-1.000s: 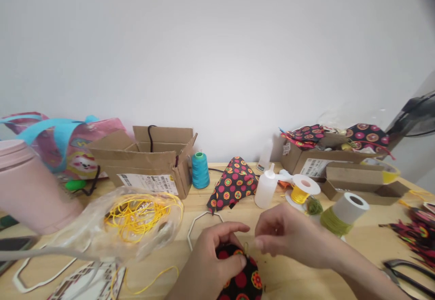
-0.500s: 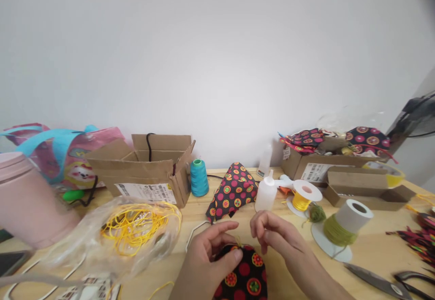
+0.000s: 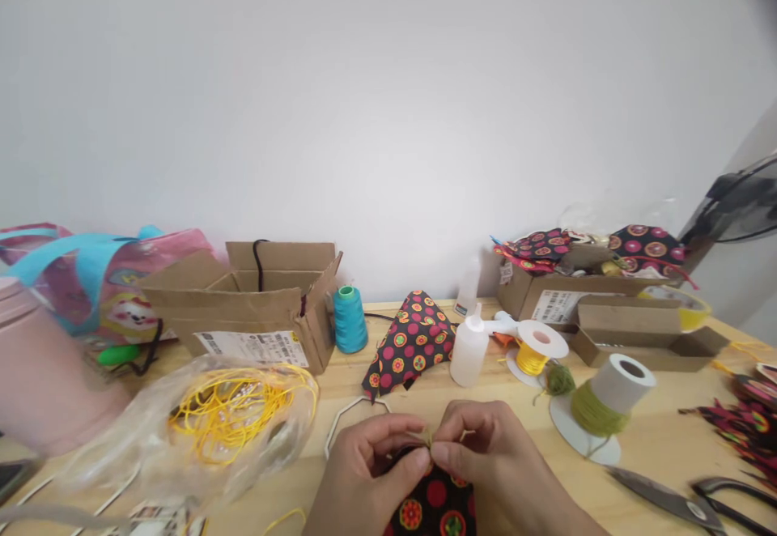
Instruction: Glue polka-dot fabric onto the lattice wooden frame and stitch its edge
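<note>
A black fabric piece with red and yellow round flower prints lies low in the middle of the head view. My left hand grips its upper left edge between thumb and fingers. At the top edge, my right hand pinches a thin olive cord that stands up from the fabric. The fingertips of both hands nearly meet there, and they hide the cord's lower end. Behind the hands lies a folded piece of the same printed cloth, beside a white squeeze bottle.
On the right are an olive cord spool, a yellow cord spool, scissors and a small cardboard tray. On the left, a plastic bag of yellow cord, an open cardboard box and a pink tumbler. A teal thread cone stands behind.
My right hand has moved left and down to the fabric's top edge, and its fingers have closed on the cord. My left hand keeps its grip. The view has shifted slightly.
</note>
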Motion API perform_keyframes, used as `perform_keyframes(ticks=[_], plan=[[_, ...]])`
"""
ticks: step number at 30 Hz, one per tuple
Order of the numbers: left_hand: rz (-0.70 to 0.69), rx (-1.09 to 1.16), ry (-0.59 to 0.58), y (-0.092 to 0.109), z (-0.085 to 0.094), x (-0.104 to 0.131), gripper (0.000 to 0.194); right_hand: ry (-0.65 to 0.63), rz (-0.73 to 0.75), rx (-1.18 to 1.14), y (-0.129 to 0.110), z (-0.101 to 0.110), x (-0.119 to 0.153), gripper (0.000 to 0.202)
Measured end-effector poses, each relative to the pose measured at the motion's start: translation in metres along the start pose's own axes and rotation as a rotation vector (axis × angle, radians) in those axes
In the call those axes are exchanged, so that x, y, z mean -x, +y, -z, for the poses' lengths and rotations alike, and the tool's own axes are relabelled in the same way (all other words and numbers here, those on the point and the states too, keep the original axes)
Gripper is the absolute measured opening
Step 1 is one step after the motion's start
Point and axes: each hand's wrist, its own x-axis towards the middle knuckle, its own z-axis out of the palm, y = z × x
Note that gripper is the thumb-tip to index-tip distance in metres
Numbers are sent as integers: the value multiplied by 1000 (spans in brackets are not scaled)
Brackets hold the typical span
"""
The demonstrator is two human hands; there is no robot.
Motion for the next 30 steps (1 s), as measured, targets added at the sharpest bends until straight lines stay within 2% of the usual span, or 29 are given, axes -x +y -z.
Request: perform_keyframes(ticks=[4,9,12,16,22,25,30], plan=[[37,50,-5,-1,0,-1,36,49,11,34,4,1,-2,26],[36,35,-26,0,3,-2,46,86,-14,132,7,-2,-1,22],[9,-13,-63,-1,2,0,45,94,-21,79,3,-3,0,23],[1,-22,-93,-4,1,2,44,21,-7,11,-1,1,-2,28],[-30,14,-39,-4,4,-1,43,-28,-134,-40,-3,9,-7,42],[-38,39,-9,-4,6,-3,42,-9,-117,8,-3,9,-6,50],[-47,30,19,-4,6,-7,41,11,-3,31,6,2,-4,30]])
